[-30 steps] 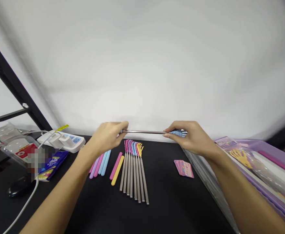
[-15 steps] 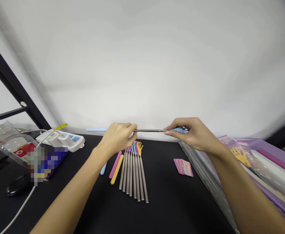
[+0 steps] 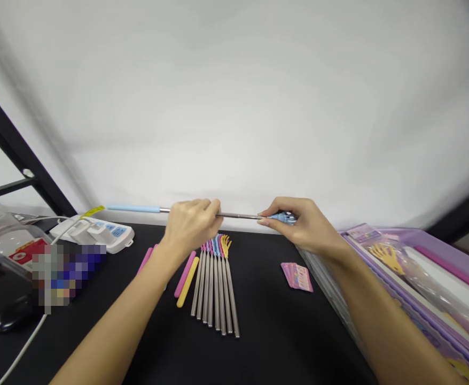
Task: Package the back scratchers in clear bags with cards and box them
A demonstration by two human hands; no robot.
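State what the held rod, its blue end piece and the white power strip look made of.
Rod: smooth metal, probably steel, by its grey sheen. Blue end piece: likely matte plastic or rubber, evenly coloured without sharp glints. Power strip: seemingly hard plastic, by its smooth moulded white casing.

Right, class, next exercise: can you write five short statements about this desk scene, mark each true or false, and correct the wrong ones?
1. The right hand holds the blue hand-shaped end. True.
2. The left hand grips the light blue handle. False: it grips the metal shaft, and the handle sticks out beyond.
3. The yellow stick lies beside a pink stick. True.
4. The pink cards lie left of the metal rods. False: they lie to the right.
5. The power strip has white plugs in it. True.
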